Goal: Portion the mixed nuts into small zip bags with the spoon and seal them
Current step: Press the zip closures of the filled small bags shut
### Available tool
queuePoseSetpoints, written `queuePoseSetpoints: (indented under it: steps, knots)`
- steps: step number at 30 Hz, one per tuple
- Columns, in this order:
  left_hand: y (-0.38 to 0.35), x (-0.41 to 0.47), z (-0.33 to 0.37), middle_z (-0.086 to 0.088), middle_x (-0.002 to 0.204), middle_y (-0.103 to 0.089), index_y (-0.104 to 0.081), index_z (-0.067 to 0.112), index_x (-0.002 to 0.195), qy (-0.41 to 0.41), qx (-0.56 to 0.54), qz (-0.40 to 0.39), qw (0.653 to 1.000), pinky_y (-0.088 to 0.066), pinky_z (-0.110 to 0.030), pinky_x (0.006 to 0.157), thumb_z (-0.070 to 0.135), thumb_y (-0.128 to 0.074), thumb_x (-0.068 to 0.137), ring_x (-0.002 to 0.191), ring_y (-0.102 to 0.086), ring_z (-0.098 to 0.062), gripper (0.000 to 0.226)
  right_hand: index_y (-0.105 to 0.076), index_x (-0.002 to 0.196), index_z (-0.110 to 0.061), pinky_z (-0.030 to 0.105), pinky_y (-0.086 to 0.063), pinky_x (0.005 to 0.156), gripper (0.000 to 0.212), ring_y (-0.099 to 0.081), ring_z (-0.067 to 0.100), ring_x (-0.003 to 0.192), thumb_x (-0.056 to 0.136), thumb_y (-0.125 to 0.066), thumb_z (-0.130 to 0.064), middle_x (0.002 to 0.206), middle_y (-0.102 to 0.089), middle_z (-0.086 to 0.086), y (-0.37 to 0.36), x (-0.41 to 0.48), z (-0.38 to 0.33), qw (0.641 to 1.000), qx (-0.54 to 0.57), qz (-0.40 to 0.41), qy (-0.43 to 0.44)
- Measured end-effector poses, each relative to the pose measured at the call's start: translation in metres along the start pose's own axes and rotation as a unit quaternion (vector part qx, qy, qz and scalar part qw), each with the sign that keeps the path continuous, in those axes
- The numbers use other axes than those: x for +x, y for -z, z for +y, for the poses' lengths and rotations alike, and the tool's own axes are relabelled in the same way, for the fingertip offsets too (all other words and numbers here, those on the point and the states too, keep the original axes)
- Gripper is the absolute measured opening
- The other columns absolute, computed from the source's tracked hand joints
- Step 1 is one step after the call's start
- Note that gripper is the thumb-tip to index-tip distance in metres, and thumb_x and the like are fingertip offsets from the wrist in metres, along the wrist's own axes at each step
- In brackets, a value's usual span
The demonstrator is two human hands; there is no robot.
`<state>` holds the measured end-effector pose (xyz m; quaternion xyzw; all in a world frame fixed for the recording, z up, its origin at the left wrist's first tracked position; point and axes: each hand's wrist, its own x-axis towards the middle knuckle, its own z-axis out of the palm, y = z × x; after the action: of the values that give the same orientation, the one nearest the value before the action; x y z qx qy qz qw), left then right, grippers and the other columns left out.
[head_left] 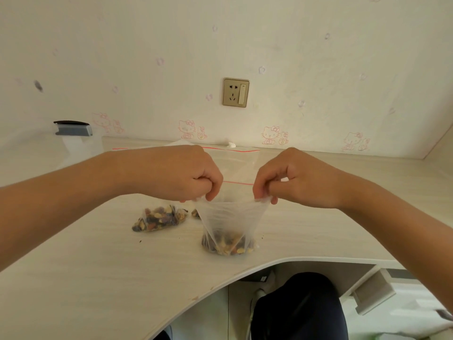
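Fingers and thumb of the left hand (186, 173) were curled downward and pinched the left corner of the mouth of a small zip bag (228, 217). The right hand (294, 177) gripped the right corner the same way, knuckles up. Both forearms reached in from the sides. Between the two hands the bag's top edge was stretched wide, and the clear plastic narrowed downward from it. The bag stood upright, and its bottom seemed to rest on the desk (98, 261), near the curved front edge. Mixed nuts (228, 244) filled only its lowest part.

Left of it and slightly farther back, apart from it, a second bag (159, 218) of nuts lay on its side on the desk. A small brown clump (195, 213) showed between the two bags, half hidden; whether it was loose or bagged could not be told. Behind the hands, empty zip bags (240, 168) with red seal strips lay flat. A few dark crumbs (140, 241) dotted the wood.

On the wall beyond were a socket (236, 92) and a row of pink cartoon-cat stickers (186, 129). A grey object (73, 130) sat at the far left. Below the desk edge were a dark-clothed leg (296, 310) and a pale drawer handle (372, 295).
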<state>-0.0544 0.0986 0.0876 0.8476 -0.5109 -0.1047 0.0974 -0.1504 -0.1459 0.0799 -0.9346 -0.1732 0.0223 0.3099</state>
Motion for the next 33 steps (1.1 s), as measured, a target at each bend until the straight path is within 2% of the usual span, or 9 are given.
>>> queuePoseSetpoints:
  steps: [3, 8, 12, 15, 17, 22, 26, 30, 33]
  knots:
    - [0.002, -0.008, -0.003, 0.016, 0.079, -0.071, -0.068, 0.034, 0.084, -0.002, 0.002, 0.002, 1.0, -0.049, -0.013, 0.064, 0.02, -0.041, 0.085, 0.071, -0.069, 0.003, 0.03, -0.079, 0.084, -0.017, 0.038, -0.059, 0.082, 0.032, -0.073, 0.016, 0.08, 0.073, -0.052, -0.003, 0.082, -0.076, -0.004, 0.007, -0.007, 0.001, 1.0, -0.004, -0.008, 0.022]
    - [0.006, -0.023, -0.011, 0.018, 0.082, -0.065, -0.062, 0.042, 0.092, -0.051, 0.083, 0.024, 0.995, -0.04, -0.008, 0.072, 0.031, -0.06, 0.093, 0.083, -0.057, 0.007, 0.011, -0.079, 0.09, -0.015, 0.035, -0.058, 0.088, 0.035, -0.071, 0.018, 0.086, 0.083, -0.063, 0.015, 0.087, -0.076, -0.005, 0.012, -0.015, 0.012, 1.0, -0.006, -0.005, 0.025]
    - [0.007, -0.026, -0.013, 0.021, 0.076, -0.063, -0.051, 0.045, 0.087, -0.077, 0.132, 0.064, 0.986, -0.038, -0.005, 0.072, 0.04, -0.057, 0.096, 0.086, -0.056, 0.008, 0.012, -0.078, 0.09, -0.015, 0.037, -0.058, 0.091, 0.022, -0.072, 0.02, 0.086, 0.084, -0.078, 0.006, 0.089, -0.076, -0.002, 0.011, -0.016, 0.018, 0.999, 0.016, 0.023, 0.021]
    - [0.008, -0.026, -0.012, 0.023, 0.073, -0.065, -0.056, 0.041, 0.087, -0.086, 0.097, 0.091, 0.987, -0.041, -0.007, 0.07, 0.04, -0.057, 0.098, 0.08, -0.062, 0.002, 0.011, -0.079, 0.088, -0.016, 0.042, -0.059, 0.09, 0.017, -0.073, 0.016, 0.082, 0.083, -0.083, 0.0, 0.087, -0.077, -0.001, 0.01, -0.016, 0.019, 0.998, 0.044, 0.047, 0.006]
    - [0.008, -0.025, -0.011, 0.024, 0.077, -0.069, -0.058, 0.04, 0.09, -0.087, 0.063, 0.081, 0.991, -0.044, -0.011, 0.068, 0.039, -0.054, 0.1, 0.078, -0.067, -0.003, 0.011, -0.079, 0.087, -0.014, 0.042, -0.06, 0.089, 0.016, -0.072, 0.014, 0.081, 0.082, -0.083, 0.0, 0.086, -0.077, -0.001, 0.008, -0.015, 0.018, 0.997, 0.055, 0.047, 0.007]
    - [0.007, -0.023, -0.01, 0.025, 0.078, -0.071, -0.055, 0.04, 0.086, -0.082, 0.049, 0.064, 0.993, -0.047, -0.016, 0.069, 0.042, -0.052, 0.102, 0.079, -0.07, -0.002, 0.016, -0.073, 0.083, -0.016, 0.043, -0.059, 0.084, 0.015, -0.07, 0.015, 0.079, 0.085, -0.081, -0.003, 0.081, -0.073, -0.004, 0.007, -0.014, 0.016, 0.999, 0.022, 0.035, 0.022]
    - [0.006, -0.026, -0.013, 0.023, 0.075, -0.063, -0.053, 0.046, 0.082, -0.105, 0.095, 0.095, 0.985, -0.037, -0.011, 0.068, 0.047, -0.043, 0.097, 0.078, -0.062, -0.005, 0.018, -0.076, 0.084, -0.019, 0.029, -0.057, 0.081, 0.014, -0.071, 0.015, 0.082, 0.089, -0.078, -0.006, 0.082, -0.074, -0.007, 0.007, -0.017, 0.016, 0.998, -0.025, 0.033, 0.047]
    - [0.003, -0.024, -0.015, 0.017, 0.075, -0.062, -0.059, 0.038, 0.085, -0.103, 0.056, 0.089, 0.989, -0.043, -0.017, 0.069, 0.043, -0.045, 0.099, 0.077, -0.06, -0.012, 0.021, -0.082, 0.098, -0.023, 0.019, -0.053, 0.081, 0.019, -0.071, 0.01, 0.088, 0.092, -0.074, -0.007, 0.087, -0.075, -0.016, 0.005, -0.019, 0.014, 0.997, -0.049, 0.034, 0.044]
    - [0.002, -0.023, -0.017, 0.019, 0.077, -0.066, -0.071, 0.033, 0.094, -0.103, 0.052, 0.106, 0.988, -0.042, -0.011, 0.068, 0.04, -0.05, 0.098, 0.076, -0.063, -0.009, 0.022, -0.083, 0.103, -0.018, 0.03, -0.059, 0.083, 0.026, -0.073, 0.008, 0.084, 0.094, -0.067, 0.0, 0.088, -0.077, -0.013, 0.006, -0.019, 0.01, 0.998, -0.052, 0.014, 0.027]
